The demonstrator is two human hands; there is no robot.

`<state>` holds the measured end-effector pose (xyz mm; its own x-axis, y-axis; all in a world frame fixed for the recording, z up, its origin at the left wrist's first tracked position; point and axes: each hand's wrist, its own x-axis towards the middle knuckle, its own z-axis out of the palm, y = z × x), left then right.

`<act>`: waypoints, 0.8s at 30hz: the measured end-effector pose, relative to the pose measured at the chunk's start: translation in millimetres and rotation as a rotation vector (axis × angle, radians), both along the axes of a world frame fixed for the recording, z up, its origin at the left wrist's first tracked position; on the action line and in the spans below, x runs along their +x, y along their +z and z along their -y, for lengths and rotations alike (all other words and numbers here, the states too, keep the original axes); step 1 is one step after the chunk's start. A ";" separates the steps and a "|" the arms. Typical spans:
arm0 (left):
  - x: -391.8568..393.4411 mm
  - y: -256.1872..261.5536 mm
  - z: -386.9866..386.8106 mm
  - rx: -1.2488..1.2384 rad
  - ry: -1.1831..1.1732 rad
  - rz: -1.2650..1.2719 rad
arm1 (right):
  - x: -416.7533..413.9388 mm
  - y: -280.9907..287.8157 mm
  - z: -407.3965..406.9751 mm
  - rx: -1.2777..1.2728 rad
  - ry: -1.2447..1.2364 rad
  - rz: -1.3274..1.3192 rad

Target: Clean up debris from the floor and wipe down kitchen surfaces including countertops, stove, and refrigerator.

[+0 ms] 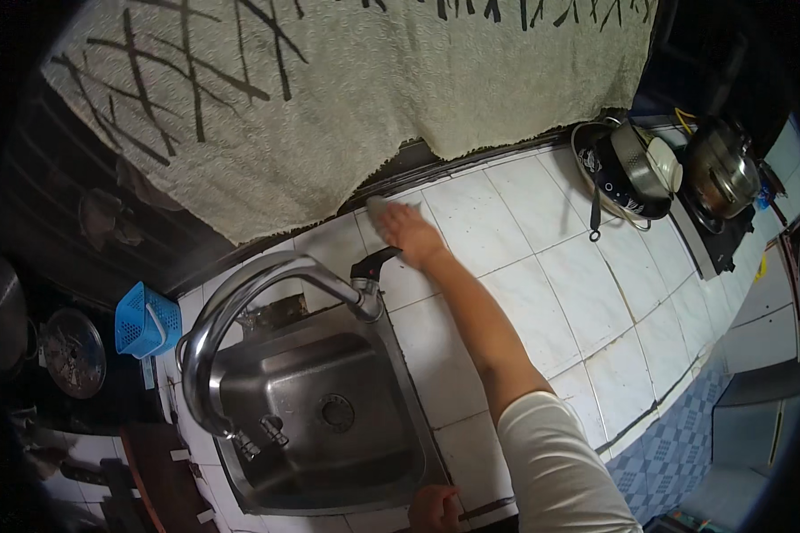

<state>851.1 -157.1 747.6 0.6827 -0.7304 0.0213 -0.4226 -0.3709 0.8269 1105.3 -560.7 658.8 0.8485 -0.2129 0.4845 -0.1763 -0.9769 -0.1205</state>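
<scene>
My right hand [408, 233] reaches over the white tiled counter [480, 213] near its back edge, pressing a greyish cloth [378, 210] to the tiles. The cloth is blurred and partly hidden under the fingers. Beside the wrist is the black lever [373, 263] of a chrome faucet [207, 333], whose curved spout arches over a stainless steel sink [333, 453]. At the bottom edge of the view, my left hand [435, 508] rests by the sink's front corner; its fingers look curled, and whether it holds anything cannot be told.
A patterned curtain [347, 100] hangs behind the counter. On the right stand a stack of pans and a colander [630, 160], and a lidded pot [723, 173] on a stove [713, 246]. A blue plastic basket [133, 326] sits left of the sink.
</scene>
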 end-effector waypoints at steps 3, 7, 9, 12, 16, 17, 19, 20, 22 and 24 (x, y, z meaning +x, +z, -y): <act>4.7 -2.4 3.3 0.055 -0.021 0.009 | -7.8 -16.6 72.5 -0.098 -0.202 -0.004; 8.2 6.1 3.8 0.039 0.047 0.026 | -99.2 -0.3 124.2 0.240 -0.596 0.045; 5.3 8.6 2.3 0.028 0.043 -0.007 | -161.1 -4.0 136.6 0.175 -0.682 0.044; -6.9 -5.7 -14.3 0.031 0.054 0.052 | -218.6 2.5 112.5 0.188 -0.786 0.028; -19.3 1.1 -34.1 0.010 0.019 -0.053 | -224.9 2.1 57.9 0.153 -0.832 0.041; -23.1 4.9 -39.1 0.036 0.029 -0.076 | -214.2 1.4 34.6 0.155 -0.804 0.045; -31.2 8.8 -51.9 0.025 0.004 -0.049 | -193.8 2.0 -16.5 0.181 -0.598 0.114; -36.0 10.8 -58.9 0.022 -0.011 -0.032 | -187.2 1.1 -43.4 0.155 -0.503 0.090; -43.6 16.8 -74.3 0.020 -0.055 0.014 | -181.7 5.0 -102.0 0.167 -0.332 0.024; -51.2 21.3 -87.5 0.010 -0.109 0.056 | -197.0 4.0 -152.5 0.203 -0.183 0.002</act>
<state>799.9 -69.6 768.9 0.5973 -0.8005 0.0497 -0.5065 -0.3285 0.7972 908.3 -408.2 662.9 0.7860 -0.4553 0.4182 -0.3469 -0.8847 -0.3114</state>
